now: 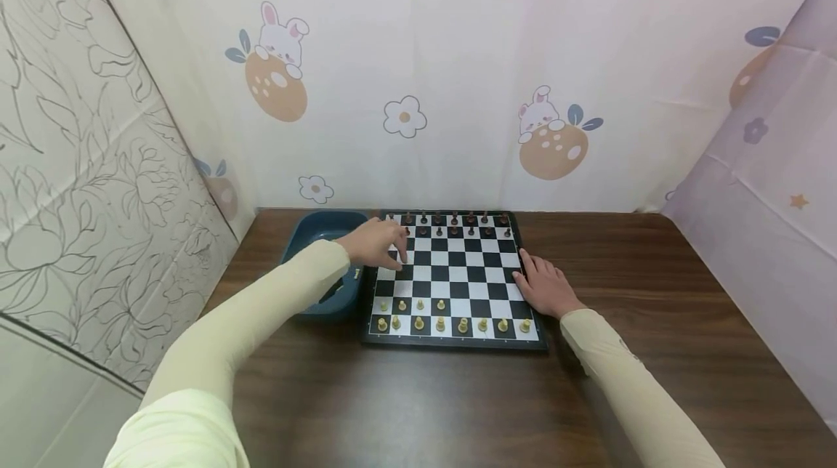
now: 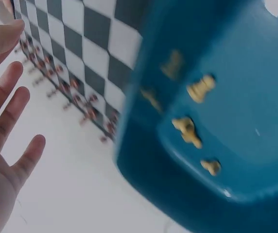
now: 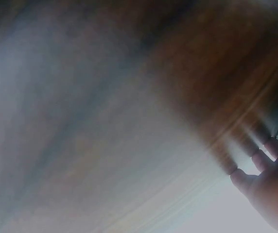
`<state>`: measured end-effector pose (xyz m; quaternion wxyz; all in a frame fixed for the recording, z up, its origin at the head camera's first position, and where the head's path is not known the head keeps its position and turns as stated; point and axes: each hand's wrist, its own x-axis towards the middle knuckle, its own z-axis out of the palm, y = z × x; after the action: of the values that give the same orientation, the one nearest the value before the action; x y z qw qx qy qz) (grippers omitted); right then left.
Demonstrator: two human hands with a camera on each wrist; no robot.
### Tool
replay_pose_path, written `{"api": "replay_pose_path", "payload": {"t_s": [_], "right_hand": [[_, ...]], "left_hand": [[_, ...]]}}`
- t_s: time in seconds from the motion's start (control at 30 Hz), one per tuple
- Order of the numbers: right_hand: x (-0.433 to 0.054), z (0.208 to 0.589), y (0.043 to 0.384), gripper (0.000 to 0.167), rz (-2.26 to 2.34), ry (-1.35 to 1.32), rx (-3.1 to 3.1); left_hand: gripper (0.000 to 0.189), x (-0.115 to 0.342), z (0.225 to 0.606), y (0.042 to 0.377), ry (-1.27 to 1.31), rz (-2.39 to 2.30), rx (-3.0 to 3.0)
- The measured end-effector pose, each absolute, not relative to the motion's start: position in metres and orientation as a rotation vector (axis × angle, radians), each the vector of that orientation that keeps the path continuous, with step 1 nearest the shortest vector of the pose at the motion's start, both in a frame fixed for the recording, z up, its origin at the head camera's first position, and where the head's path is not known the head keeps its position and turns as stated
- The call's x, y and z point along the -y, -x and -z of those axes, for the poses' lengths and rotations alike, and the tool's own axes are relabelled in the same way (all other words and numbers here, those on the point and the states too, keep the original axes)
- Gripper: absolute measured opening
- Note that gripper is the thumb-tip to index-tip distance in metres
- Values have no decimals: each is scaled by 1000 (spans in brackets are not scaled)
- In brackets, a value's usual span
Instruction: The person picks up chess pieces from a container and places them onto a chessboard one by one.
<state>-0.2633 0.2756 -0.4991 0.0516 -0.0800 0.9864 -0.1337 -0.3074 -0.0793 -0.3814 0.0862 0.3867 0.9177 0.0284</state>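
Note:
My left hand (image 1: 377, 241) hovers over the left side of a black-and-white chessboard (image 1: 439, 272), beside a blue tray (image 1: 325, 219). Its fingers (image 2: 8, 114) look relaxed and spread in the left wrist view, and I see no piece between them. My right hand (image 1: 546, 284) rests at the board's right edge with fingers extended. Near the board's front stands a full row of pale yellow pieces (image 1: 440, 324), with a few pale pawns (image 1: 421, 304) behind it on the left. Two rows of dark brown pieces (image 1: 454, 219) line the far side, partly hidden by the left hand.
Inside the tray lie several pale yellow pieces, among them a pawn-like one (image 2: 201, 88). The tray adjoins the board's left edge. A brown wooden table (image 1: 418, 402) carries everything, and a printed curtain (image 1: 458, 148) hangs along its back edge.

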Motion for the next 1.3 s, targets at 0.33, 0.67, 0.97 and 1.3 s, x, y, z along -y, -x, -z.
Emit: {"api": "replay_pose_path", "payload": {"t_s": [0.33, 0.67, 0.97, 1.3], "right_hand": [[-274, 499, 263, 67, 418, 234, -3007], [-276, 498, 263, 67, 399, 236, -3000], [-274, 497, 266, 67, 401, 228, -3002], [-273, 498, 265, 66, 383, 215, -3003]], "left_hand": [[8, 133, 378, 332, -1025, -112, -2869], [8, 160, 394, 344, -838, 34, -2905], [13, 168, 409, 352, -812, 99, -2968], [15, 171, 417, 355, -807, 127, -2990]]}}
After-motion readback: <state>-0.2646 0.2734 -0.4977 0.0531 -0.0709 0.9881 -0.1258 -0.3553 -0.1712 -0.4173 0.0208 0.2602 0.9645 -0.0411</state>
